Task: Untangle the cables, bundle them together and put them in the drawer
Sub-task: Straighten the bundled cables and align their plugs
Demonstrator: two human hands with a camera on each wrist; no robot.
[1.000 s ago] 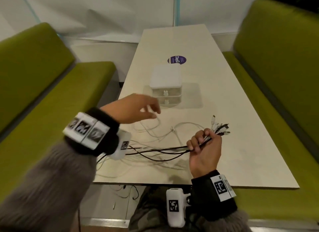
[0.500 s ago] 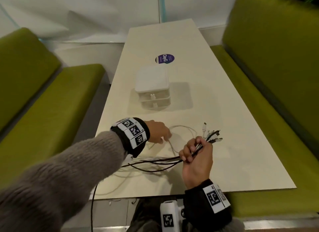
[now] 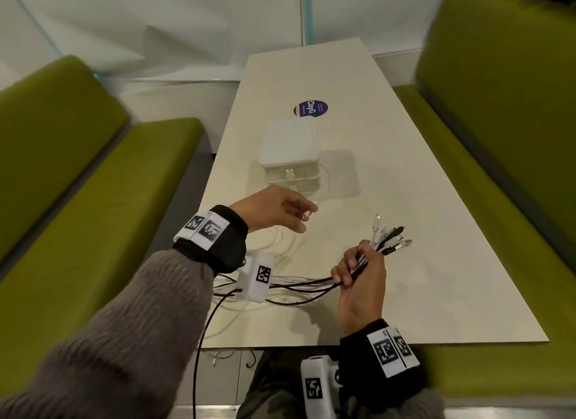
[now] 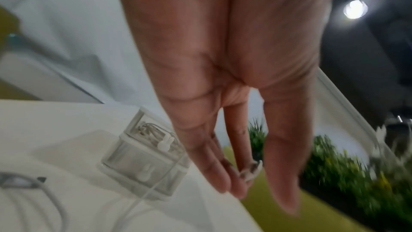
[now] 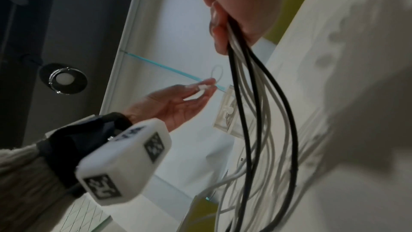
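Right hand [image 3: 361, 281] gripped the cables [image 3: 386, 236]; left hand [image 3: 274, 211] pinched a white plug [image 3: 307, 215]. Advisable: feed plug into bundle, ends level.

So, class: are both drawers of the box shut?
Yes: both drawer fronts of the box sit flush, while the right hand grips the cables.

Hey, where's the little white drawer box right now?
In the head view the drawer box stands on the table along its centre line, just beyond the left hand and in front of the round purple sticker.
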